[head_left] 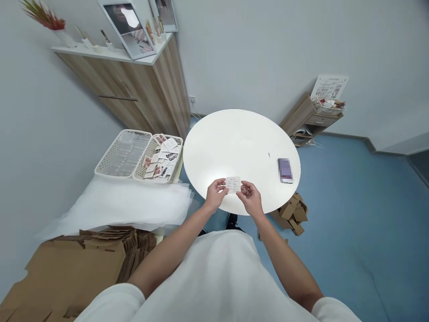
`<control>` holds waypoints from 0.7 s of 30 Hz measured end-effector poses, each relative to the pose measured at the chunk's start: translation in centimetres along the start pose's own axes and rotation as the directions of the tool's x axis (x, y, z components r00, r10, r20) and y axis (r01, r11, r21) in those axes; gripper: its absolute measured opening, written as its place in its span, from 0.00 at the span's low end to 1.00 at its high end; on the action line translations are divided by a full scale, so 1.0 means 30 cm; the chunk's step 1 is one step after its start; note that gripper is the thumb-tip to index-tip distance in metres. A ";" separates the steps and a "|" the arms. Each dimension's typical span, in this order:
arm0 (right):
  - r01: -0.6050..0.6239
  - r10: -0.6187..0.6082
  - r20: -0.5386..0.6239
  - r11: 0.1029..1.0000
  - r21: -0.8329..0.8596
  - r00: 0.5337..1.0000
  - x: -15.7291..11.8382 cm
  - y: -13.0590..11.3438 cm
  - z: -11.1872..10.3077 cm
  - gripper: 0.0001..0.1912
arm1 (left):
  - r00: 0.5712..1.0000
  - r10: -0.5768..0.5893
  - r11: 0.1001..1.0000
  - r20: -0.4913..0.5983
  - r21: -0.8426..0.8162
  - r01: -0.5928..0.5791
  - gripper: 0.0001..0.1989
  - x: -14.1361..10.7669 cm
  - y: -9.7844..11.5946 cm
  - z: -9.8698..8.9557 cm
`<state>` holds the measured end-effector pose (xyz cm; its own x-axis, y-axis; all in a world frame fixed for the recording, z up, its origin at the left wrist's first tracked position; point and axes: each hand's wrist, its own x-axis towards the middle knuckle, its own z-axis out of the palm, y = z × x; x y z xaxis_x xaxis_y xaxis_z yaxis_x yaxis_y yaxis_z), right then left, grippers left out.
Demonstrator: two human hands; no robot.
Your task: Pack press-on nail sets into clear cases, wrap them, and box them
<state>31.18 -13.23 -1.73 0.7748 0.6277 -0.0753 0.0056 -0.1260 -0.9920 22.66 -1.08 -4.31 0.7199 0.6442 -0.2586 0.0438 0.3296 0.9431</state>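
Observation:
A small white card (233, 184) with printed text is held flat over the near edge of the round white table (234, 138). My left hand (216, 193) pinches its left side between thumb and fingers. On the card's right side, my right hand (250, 196) grips it the same way. Toward the table's right edge lies a purple item (285, 170), its surface pixelated. A tiny dark object (269, 155) rests a little to its left.
Left of the table are a basket of printed cards (169, 144), a basket of clear packets (122, 154), white sheets (134, 201) and flattened cardboard (77, 273). Folded cardboard pieces (293, 212) lie on the floor at right. Cabinets (170, 85) stand behind.

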 end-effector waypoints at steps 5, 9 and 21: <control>0.011 -0.011 0.000 0.990 0.140 1.000 0.057 0.021 -0.139 0.20 | 0.996 -0.067 0.998 0.062 -0.014 0.068 0.20 0.041 -0.026 0.162; 0.016 -0.022 0.036 0.985 0.171 0.999 0.116 0.035 -0.229 0.18 | 0.998 -0.024 0.998 0.049 0.065 0.021 0.20 0.073 -0.018 0.260; 0.349 -0.322 0.136 0.841 -0.413 0.937 0.182 0.098 -0.352 0.22 | 0.988 -0.037 0.938 0.147 0.346 -0.016 0.14 0.133 0.029 0.392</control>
<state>42.10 -18.27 -4.00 0.6384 0.7328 0.2356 0.5362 -0.2038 -0.8191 33.73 -6.33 -2.06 0.8118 0.5228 -0.2601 0.2692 0.0601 0.9612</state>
